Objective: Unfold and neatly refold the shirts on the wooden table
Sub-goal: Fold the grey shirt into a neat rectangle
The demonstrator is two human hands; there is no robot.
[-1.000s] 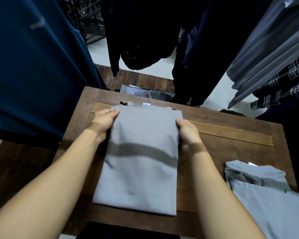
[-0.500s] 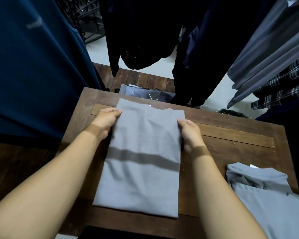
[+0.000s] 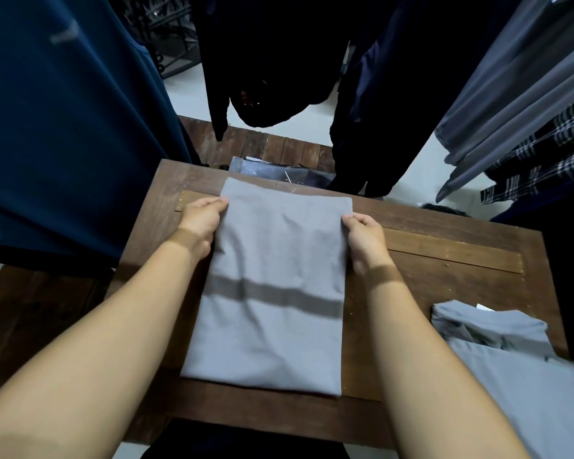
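A grey shirt (image 3: pixel 272 293) lies folded into a long rectangle in the middle of the wooden table (image 3: pixel 444 250). My left hand (image 3: pixel 201 220) grips its left edge near the far corner, fingers curled round the cloth. At the right edge, close to the far corner, my right hand (image 3: pixel 365 238) pinches the fabric. A second grey shirt (image 3: pixel 511 366), loosely folded with its collar showing, lies at the table's near right corner.
Hanging clothes crowd the table: a dark blue garment (image 3: pixel 63 127) at the left, black ones (image 3: pixel 272 61) at the back, grey and plaid shirts (image 3: pixel 527 127) at the right. A lower wooden bench (image 3: pixel 279 150) with a dark packet stands beyond the far edge.
The shirt's far edge has slid away from me and now covers the small items at the far end. Both hands moved forward with it along its sides.
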